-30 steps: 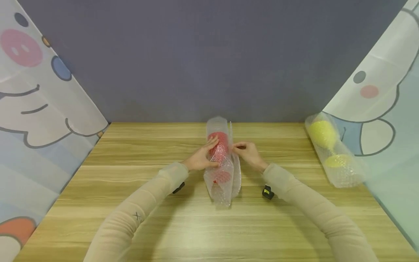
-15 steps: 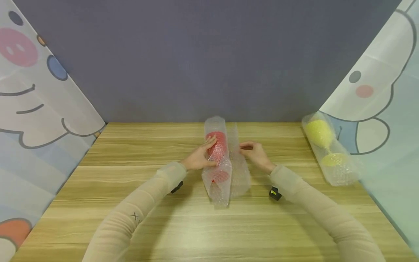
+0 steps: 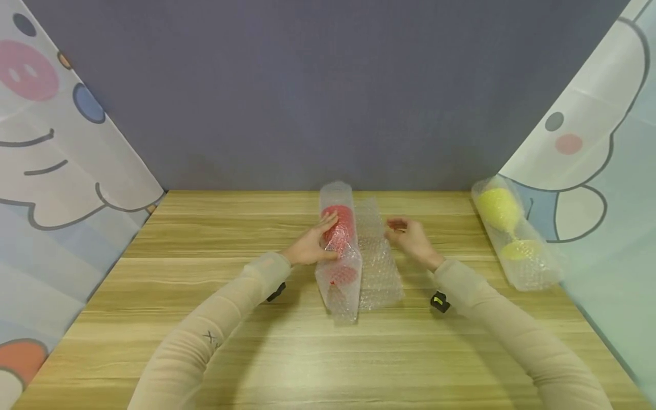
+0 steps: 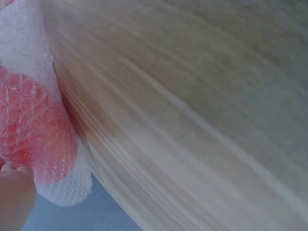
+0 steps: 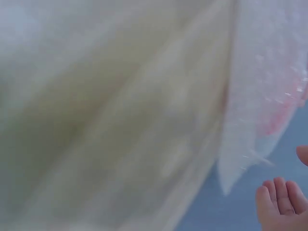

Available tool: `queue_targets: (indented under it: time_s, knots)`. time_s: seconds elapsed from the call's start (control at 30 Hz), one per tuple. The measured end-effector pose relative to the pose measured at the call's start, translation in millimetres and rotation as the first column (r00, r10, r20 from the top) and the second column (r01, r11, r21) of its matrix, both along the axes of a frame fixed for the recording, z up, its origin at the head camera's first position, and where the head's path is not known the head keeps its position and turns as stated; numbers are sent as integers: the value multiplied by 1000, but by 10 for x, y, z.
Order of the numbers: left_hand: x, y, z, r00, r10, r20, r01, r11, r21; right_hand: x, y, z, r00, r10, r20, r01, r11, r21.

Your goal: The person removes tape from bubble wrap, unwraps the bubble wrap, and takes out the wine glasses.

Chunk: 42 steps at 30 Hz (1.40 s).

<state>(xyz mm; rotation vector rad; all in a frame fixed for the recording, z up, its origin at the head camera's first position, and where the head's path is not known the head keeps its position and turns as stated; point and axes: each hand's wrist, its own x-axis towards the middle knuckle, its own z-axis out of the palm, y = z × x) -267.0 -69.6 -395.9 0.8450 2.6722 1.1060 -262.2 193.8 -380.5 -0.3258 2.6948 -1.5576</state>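
Red object (image 3: pixel 344 223) under glossy bubble wrap (image 3: pixel 348 296); left hand (image 3: pixel 311 245) spread across it; right hand (image 3: pixel 413 240) relaxed, thumb parted, beside the wrap's flap (image 3: pixel 378 267).

Close, seemingly tilted wrist views.

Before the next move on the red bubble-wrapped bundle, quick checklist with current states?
1. Left hand steadying red bubble-wrapped bundle: ok, resting on it.
2. Right hand gripping loose bubble-wrap flap: not ok, fingers apart from it in the right wrist view.
3. Flap opened out to the bundle's right: ok.
4. Flap flat against wooden tabletop: cannot tell.
5. Yellow bubble-wrapped bundle apart from flap: ok, at the table's right edge.
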Motion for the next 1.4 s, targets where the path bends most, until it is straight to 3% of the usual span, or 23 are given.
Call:
queue_targets:
  time_s: [0.17, 0.33, 0.5, 0.8, 0.9, 1.23, 1.4]
  knots:
    - [-1, -7, -6, 1000, -3, 5, 3, 1000, 11, 41, -107, 192, 998, 32, -61, -28, 997, 66]
    - [-2, -9, -5, 1000, -3, 4, 3, 1000, 10, 106, -275, 265, 990, 139, 31, -142, 982, 126]
    - [-7, -7, 1, 1000, -8, -7, 9, 1000, 21, 115, -396, 183, 964, 234, 124, -253, 953, 167]
    - [-11, -4, -11, 1000, -6, -14, 7, 1000, 27, 71, -360, -100, 932, 305, 196, -355, 876, 326]
    - [-8, -5, -15, 1000, -9, -20, 10, 999, 36, 69, -330, -147, 926, 320, 199, -374, 851, 369]
    - [-25, -41, -33, 1000, 4, 26, -5, 999, 38, 54, -253, -222, 917, 351, 187, -398, 803, 443]
    - [-41, -105, -77, 1000, -8, 11, 7, 999, 35, 48, -190, -212, 916, 348, 201, -402, 784, 473]
